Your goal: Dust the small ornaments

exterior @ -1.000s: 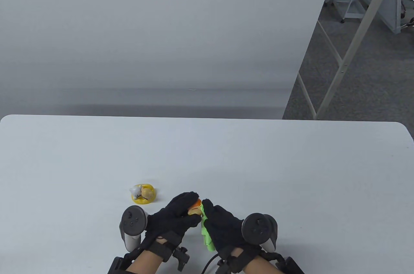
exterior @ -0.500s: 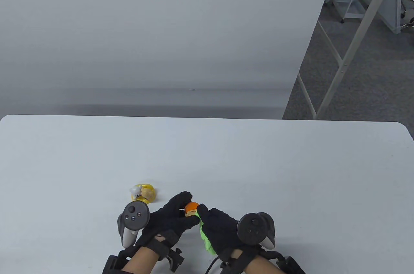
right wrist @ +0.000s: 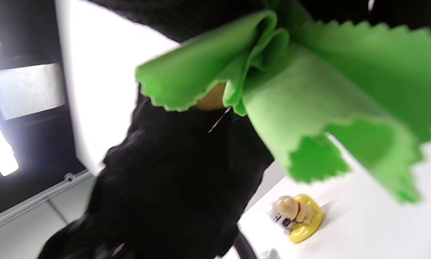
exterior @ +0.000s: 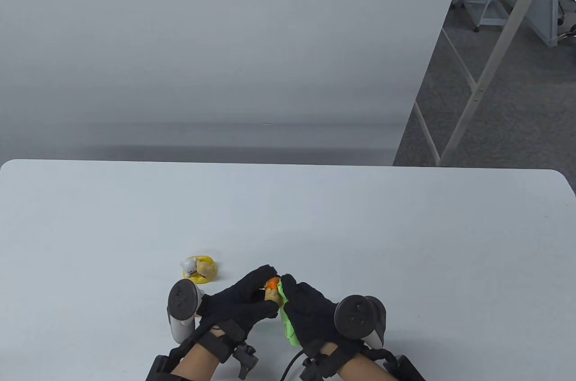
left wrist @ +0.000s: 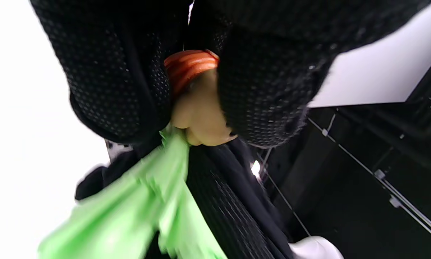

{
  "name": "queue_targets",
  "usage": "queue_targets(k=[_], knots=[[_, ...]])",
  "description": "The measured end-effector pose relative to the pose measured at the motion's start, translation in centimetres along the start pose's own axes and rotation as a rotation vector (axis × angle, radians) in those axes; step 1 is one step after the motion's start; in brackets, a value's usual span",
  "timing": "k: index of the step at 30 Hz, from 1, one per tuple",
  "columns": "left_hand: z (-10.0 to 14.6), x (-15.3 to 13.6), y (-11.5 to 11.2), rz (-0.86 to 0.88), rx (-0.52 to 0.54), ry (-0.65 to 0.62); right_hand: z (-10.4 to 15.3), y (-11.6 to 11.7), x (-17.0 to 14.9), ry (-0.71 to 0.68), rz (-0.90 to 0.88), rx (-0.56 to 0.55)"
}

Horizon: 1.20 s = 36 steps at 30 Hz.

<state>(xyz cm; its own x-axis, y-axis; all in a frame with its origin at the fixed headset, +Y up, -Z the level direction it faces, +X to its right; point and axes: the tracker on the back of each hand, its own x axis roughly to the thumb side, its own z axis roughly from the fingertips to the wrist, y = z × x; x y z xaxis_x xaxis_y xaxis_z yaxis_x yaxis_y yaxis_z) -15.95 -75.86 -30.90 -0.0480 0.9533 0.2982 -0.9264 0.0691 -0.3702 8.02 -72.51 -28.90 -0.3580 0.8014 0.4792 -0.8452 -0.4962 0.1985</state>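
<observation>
1. Orange-topped ornament point(exterior: 271, 287) sits between the two hands, lifted near the table's point(exterior: 405, 241) front edge. Long axis: cannot tell.
2. Left hand point(exterior: 240, 298) pinches it, fingers point(left wrist: 118, 82) on either side.
3. Right hand point(exterior: 310, 309) grips the green cloth point(exterior: 288, 322), cloth touching the ornament's right side; next wipe probably comes from the right.
4. Yellow ornament point(exterior: 199, 269) rests left of it, nearer the left hand, apart.

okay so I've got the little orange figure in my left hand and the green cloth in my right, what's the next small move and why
Probably keep rubbing the green cloth over the orange figure, turning it a little in the left hand. The right hand presses the cloth against only one side. The yellow ornament waits on the table.
</observation>
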Motion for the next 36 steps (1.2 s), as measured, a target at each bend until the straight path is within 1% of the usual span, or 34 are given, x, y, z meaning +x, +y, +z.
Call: queue_targets(k=[1,2,4,5,6,8,9,12,13,15,16,17,19,20,22,23,24,25,26,27,30,31,32,33,34,35,36], knots=[[0.0,0.3,-0.4,-0.034,-0.037,-0.013,0.0,-0.1,-0.2,0.013,-0.006,0.007],[0.0,0.5,-0.5,-0.085,-0.028,-0.027,0.0,0.0,-0.3,0.011,0.000,0.020],[-0.1,0.7,-0.4,-0.102,-0.048,-0.023,0.1,0.1,-0.2,0.009,0.005,0.019],[0.0,0.7,-0.4,-0.099,-0.034,-0.011,0.1,0.2,-0.1,0.002,-0.001,0.028],[0.1,0.7,-0.3,-0.128,0.010,0.010,0.2,0.3,0.2,-0.022,-0.017,0.037],[0.3,0.4,0.2,-0.139,0.058,0.025,0.3,0.8,0.6,-0.055,0.014,0.063],[0.4,0.0,0.7,-0.158,0.102,0.025,0.3,1.1,0.8,-0.086,0.019,0.081],[0.4,-0.3,1.1,-0.124,0.048,0.026,0.2,1.3,0.3,-0.063,-0.010,0.094],[0.2,-0.2,0.9,-0.096,0.001,0.009,0.1,1.0,-0.4,-0.009,-0.022,0.053],[0.0,0.1,-0.1,-0.062,-0.091,-0.017,-0.1,0.6,-1.2,0.047,-0.031,0.027],[0.0,0.2,-0.4,-0.083,-0.084,-0.013,-0.1,0.5,-1.4,0.046,-0.031,0.033],[-0.1,0.2,-0.4,-0.120,-0.048,-0.007,0.1,0.4,-1.4,0.046,-0.026,0.033],[-0.1,0.1,-0.4,-0.120,-0.021,0.030,0.3,0.5,-1.1,0.027,-0.013,0.037],[0.0,0.0,-0.3,-0.155,0.013,0.056,0.3,0.6,-0.8,-0.015,-0.030,0.043],[0.2,-0.4,0.0,-0.211,0.024,0.073,0.4,0.9,-0.2,-0.038,-0.019,0.068],[0.3,-0.3,0.1,-0.211,0.049,0.091,0.4,0.9,-0.2,-0.049,-0.019,0.057],[0.3,-0.3,0.1,-0.220,0.061,0.103,0.4,1.0,-0.3,-0.054,-0.036,0.056],[0.3,-0.1,0.3,-0.271,0.067,0.144,0.4,1.0,-0.2,-0.071,-0.083,0.050],[0.3,-0.2,0.4,-0.306,0.048,0.160,0.4,1.0,-0.2,-0.065,-0.088,0.046],[0.3,-0.2,0.4,-0.306,0.042,0.168,0.4,1.0,0.0,-0.067,-0.071,0.044],[0.2,-0.8,0.4,-0.182,-0.001,0.201,0.4,1.1,0.1,-0.092,-0.027,0.045],[0.0,-0.9,0.2,-0.124,-0.061,0.211,0.5,1.0,0.2,-0.095,-0.010,0.035],[-0.1,-0.8,0.0,-0.123,-0.132,0.227,0.4,0.8,0.2,-0.099,0.002,0.016],[-0.1,-0.6,-0.1,-0.141,-0.150,0.218,0.4,0.7,0.2,-0.097,0.012,0.012],[-0.2,-0.2,-0.3,-0.204,-0.129,0.190,0.5,0.6,0.3,-0.108,0.006,0.012],[-0.3,0.2,-0.4,-0.288,-0.124,0.142,0.5,0.6,0.4,-0.110,0.005,0.005],[-0.3,0.6,-0.5,-0.339,-0.129,0.120,0.6,0.5,0.6,-0.119,0.019,0.006]])
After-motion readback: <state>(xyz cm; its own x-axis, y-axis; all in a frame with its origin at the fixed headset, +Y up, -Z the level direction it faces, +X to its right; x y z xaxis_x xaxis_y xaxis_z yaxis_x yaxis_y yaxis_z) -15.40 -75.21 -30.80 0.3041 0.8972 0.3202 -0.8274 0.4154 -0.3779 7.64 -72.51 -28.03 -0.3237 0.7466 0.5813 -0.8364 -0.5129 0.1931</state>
